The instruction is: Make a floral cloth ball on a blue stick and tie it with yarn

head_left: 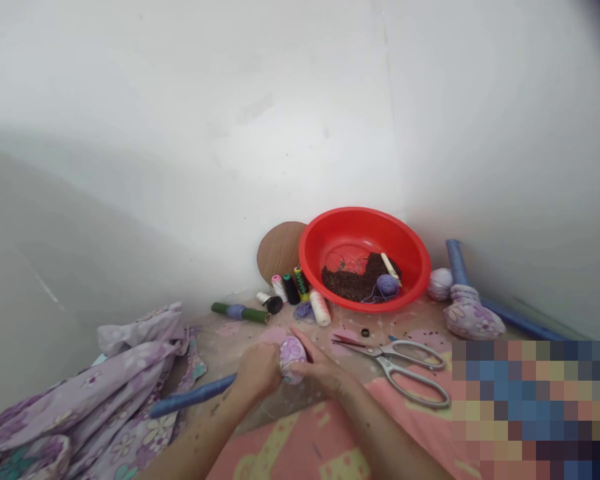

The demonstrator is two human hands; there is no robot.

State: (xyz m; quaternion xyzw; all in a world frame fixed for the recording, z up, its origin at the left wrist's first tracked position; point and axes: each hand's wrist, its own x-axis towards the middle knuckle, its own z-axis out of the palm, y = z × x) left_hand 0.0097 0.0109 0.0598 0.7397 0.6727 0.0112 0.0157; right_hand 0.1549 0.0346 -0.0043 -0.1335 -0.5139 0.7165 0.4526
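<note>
Both hands meet low in the middle around a small ball of purple flowered cloth [292, 353]. My left hand [258, 369] is closed on its left side. My right hand [319, 365] cups its right side, index finger stretched over the top. A blue-wrapped stick [193, 397] runs out to the left from under my left hand; whether it joins the ball is hidden. Silver scissors [405, 368] lie shut just right of my right hand.
A red basin [330, 240] with dark filling, a purple yarn ball and a white stick stands at the back by the wall. Thread spools [293, 290] and a green stick [240, 312] lie before it. Flowered fabric [105, 393] is heaped left. Finished cloth-headed blue sticks [470, 313] lie right.
</note>
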